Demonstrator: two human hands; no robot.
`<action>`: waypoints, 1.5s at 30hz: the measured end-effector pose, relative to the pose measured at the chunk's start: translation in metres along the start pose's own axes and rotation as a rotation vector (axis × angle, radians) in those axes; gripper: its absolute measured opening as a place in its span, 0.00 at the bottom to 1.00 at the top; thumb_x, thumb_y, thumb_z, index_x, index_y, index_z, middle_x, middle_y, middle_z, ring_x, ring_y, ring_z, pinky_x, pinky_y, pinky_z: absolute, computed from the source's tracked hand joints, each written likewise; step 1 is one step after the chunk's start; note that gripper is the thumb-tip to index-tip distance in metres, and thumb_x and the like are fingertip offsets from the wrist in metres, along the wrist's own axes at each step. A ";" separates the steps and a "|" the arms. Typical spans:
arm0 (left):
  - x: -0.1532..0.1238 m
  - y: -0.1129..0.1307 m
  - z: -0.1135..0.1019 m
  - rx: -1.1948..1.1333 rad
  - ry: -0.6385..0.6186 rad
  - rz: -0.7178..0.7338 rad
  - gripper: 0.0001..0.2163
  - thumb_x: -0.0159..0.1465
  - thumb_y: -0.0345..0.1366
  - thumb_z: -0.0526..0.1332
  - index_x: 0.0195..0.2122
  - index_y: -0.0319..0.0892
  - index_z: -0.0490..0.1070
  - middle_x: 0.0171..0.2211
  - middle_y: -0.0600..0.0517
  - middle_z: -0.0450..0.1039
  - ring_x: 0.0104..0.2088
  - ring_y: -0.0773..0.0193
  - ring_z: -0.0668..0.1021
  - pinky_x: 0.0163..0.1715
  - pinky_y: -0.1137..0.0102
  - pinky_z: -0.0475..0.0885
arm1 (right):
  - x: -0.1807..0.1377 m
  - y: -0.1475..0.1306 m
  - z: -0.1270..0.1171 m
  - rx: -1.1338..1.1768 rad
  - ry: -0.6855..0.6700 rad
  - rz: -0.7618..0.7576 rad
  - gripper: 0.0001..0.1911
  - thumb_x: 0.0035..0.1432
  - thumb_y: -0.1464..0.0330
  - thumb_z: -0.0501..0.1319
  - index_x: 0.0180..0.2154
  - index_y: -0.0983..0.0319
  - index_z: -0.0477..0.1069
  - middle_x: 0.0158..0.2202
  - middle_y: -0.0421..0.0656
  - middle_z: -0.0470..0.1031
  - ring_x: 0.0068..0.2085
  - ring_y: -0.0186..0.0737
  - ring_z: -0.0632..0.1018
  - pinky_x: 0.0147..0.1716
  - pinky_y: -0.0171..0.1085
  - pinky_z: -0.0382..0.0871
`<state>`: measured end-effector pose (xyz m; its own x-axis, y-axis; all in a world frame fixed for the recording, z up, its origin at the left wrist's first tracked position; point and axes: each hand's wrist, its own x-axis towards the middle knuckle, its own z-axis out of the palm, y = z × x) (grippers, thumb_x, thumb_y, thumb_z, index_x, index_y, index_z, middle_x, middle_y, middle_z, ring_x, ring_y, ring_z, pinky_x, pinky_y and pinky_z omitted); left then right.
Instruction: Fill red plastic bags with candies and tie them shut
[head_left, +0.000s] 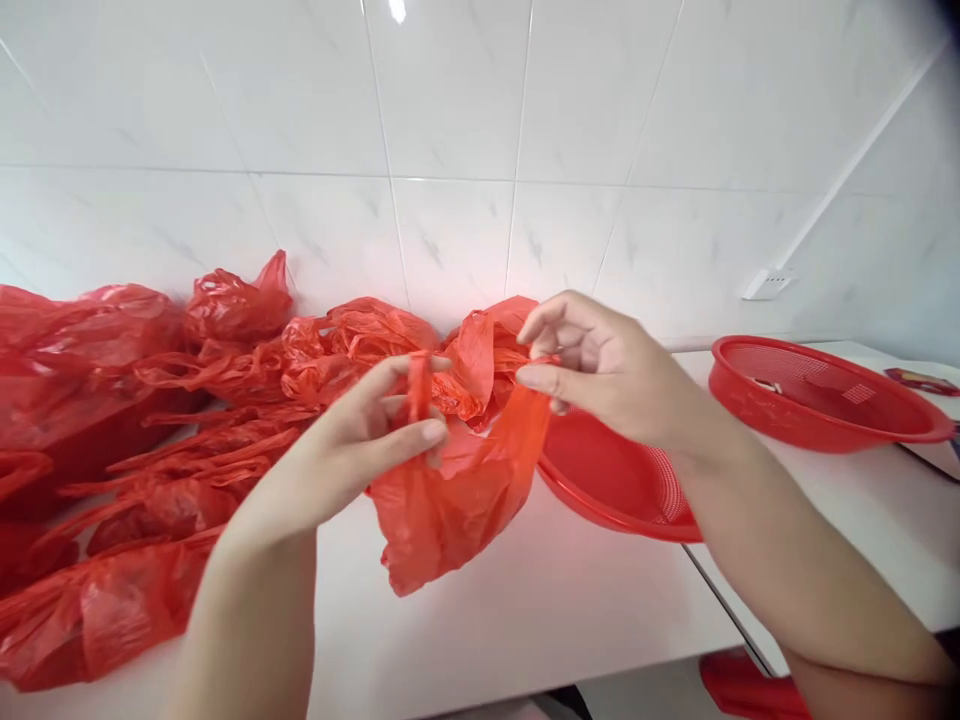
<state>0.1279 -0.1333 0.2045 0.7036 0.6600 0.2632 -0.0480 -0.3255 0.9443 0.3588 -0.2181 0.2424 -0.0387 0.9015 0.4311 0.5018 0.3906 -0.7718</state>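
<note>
A red plastic bag (457, 510) hangs by its handles between my two hands, over the white table. My left hand (367, 430) has one handle looped over the index finger, with the thumb close to it. At the other handle, my right hand (585, 365) pinches the plastic between thumb and fingers. The bag's mouth faces up and its lower part sags above the tabletop. Whether anything is inside cannot be made out. Behind my right hand and forearm, a red plastic basket (600, 480) is partly hidden.
Several filled red bags (165, 500) cover the left side and back of the white table (525, 640). Another red basket (810, 430) with small items inside stands at the right. A tiled wall (450, 120) with a socket (768, 285) rises behind.
</note>
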 end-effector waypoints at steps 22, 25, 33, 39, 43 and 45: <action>0.023 -0.009 -0.012 0.212 -0.220 -0.111 0.12 0.66 0.42 0.56 0.32 0.41 0.74 0.26 0.54 0.69 0.28 0.66 0.71 0.32 0.70 0.68 | -0.006 0.026 0.070 0.254 -0.106 -0.214 0.08 0.61 0.67 0.61 0.44 0.56 0.68 0.37 0.40 0.69 0.40 0.36 0.73 0.45 0.40 0.72; 0.016 -0.012 -0.008 0.424 -0.242 -0.089 0.08 0.64 0.34 0.56 0.35 0.42 0.75 0.26 0.55 0.68 0.25 0.69 0.67 0.26 0.73 0.64 | -0.003 0.041 0.080 0.299 0.043 -0.182 0.10 0.65 0.63 0.57 0.47 0.56 0.68 0.42 0.42 0.72 0.46 0.38 0.74 0.50 0.43 0.69; 0.004 -0.053 -0.001 0.846 0.154 0.589 0.14 0.54 0.16 0.48 0.29 0.42 0.64 0.30 0.56 0.70 0.21 0.75 0.68 0.19 0.79 0.59 | -0.001 0.079 0.106 0.588 -0.218 0.080 0.22 0.69 0.56 0.49 0.61 0.51 0.60 0.35 0.37 0.71 0.21 0.28 0.72 0.34 0.40 0.73; -0.013 -0.058 -0.012 0.859 0.034 0.455 0.16 0.65 0.26 0.55 0.53 0.47 0.67 0.45 0.50 0.74 0.40 0.66 0.78 0.36 0.75 0.72 | -0.012 0.067 0.107 0.506 -0.242 0.064 0.12 0.63 0.58 0.59 0.41 0.60 0.70 0.35 0.40 0.74 0.37 0.36 0.76 0.38 0.37 0.70; -0.036 -0.064 -0.025 0.897 -0.094 0.270 0.14 0.70 0.36 0.51 0.54 0.47 0.69 0.34 0.52 0.77 0.30 0.66 0.78 0.31 0.73 0.72 | -0.024 0.068 0.111 0.330 -0.194 0.089 0.11 0.63 0.60 0.60 0.33 0.60 0.68 0.32 0.39 0.75 0.36 0.35 0.76 0.35 0.34 0.67; -0.052 -0.070 -0.034 0.844 -0.103 0.134 0.14 0.71 0.40 0.49 0.46 0.46 0.74 0.34 0.52 0.77 0.31 0.65 0.78 0.30 0.73 0.73 | -0.029 0.079 0.112 0.213 -0.160 0.114 0.14 0.65 0.60 0.57 0.29 0.61 0.67 0.29 0.38 0.75 0.32 0.33 0.75 0.33 0.33 0.65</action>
<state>0.0703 -0.1216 0.1312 0.7923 0.5290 0.3041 0.3798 -0.8176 0.4327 0.3027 -0.1930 0.1165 -0.1366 0.9532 0.2696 0.3190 0.2999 -0.8990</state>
